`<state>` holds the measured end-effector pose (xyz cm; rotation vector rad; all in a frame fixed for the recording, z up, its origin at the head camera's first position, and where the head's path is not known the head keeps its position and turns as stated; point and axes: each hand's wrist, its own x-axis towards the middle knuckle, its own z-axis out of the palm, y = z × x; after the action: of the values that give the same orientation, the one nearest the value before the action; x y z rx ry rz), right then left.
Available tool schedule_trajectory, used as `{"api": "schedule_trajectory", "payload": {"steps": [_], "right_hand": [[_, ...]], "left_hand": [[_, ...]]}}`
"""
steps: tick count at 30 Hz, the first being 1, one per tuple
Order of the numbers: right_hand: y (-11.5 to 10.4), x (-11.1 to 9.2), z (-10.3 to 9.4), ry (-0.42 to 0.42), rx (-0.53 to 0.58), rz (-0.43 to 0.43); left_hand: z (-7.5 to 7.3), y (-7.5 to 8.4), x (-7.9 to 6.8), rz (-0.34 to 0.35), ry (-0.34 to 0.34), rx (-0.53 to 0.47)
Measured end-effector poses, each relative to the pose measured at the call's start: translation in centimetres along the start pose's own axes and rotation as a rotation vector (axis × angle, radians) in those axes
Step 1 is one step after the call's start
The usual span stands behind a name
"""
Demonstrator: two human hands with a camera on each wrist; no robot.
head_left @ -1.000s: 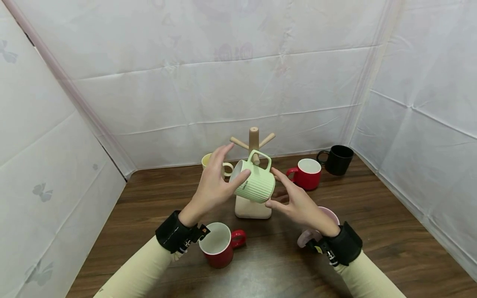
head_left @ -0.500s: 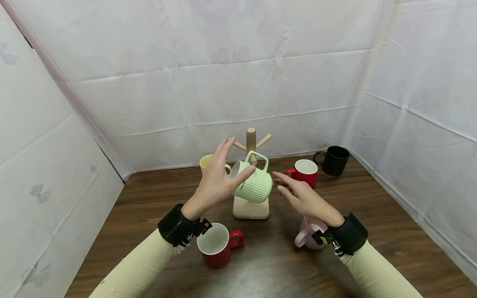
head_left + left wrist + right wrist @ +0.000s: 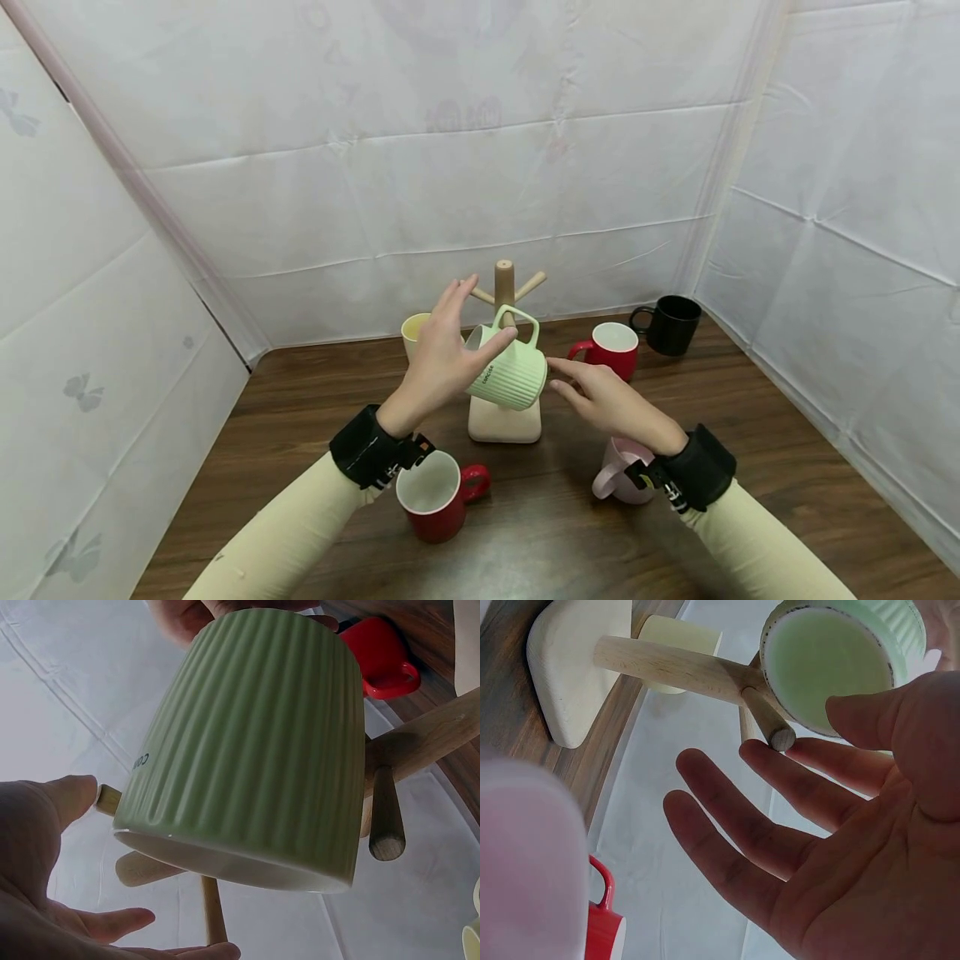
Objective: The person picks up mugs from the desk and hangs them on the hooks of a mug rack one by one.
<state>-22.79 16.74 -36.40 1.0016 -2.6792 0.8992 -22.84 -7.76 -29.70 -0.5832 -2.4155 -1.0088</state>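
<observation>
A pale green ribbed mug [image 3: 516,375] with dark lettering hangs tilted by its handle on a front peg of the wooden mug tree [image 3: 505,279]. Its mouth faces left and its base faces right. Beside the mouth, my left hand [image 3: 442,354] has its fingers spread and its thumb overlapping the mug in the head view; the left wrist view shows a gap between the fingers [image 3: 124,924] and the rim. My right hand [image 3: 611,404] is at the base end, fingers extended and apart. In the right wrist view the thumb [image 3: 862,718] overlaps the mug's underside.
A red mug [image 3: 438,521] stands front left, a pink mug [image 3: 621,475] below my right wrist. Another red mug [image 3: 617,354] and a black mug [image 3: 675,325] stand back right. Behind my left hand is a yellow mug [image 3: 412,329], partly hidden. White cloth walls [image 3: 375,200] enclose the table.
My right hand let go of the mug's base end and drew back right, then came slightly nearer again. My left hand stays beside the mouth. The green mug keeps its tilt on the peg.
</observation>
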Motion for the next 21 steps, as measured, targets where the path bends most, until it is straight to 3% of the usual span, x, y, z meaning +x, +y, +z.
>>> {"api": "schedule_trajectory", "payload": {"steps": [21], "right_hand": [[-0.68,-0.10,0.05,-0.004,0.040,0.011]], "left_hand": [[0.05,0.01,0.13,0.048,0.057,-0.017]]}}
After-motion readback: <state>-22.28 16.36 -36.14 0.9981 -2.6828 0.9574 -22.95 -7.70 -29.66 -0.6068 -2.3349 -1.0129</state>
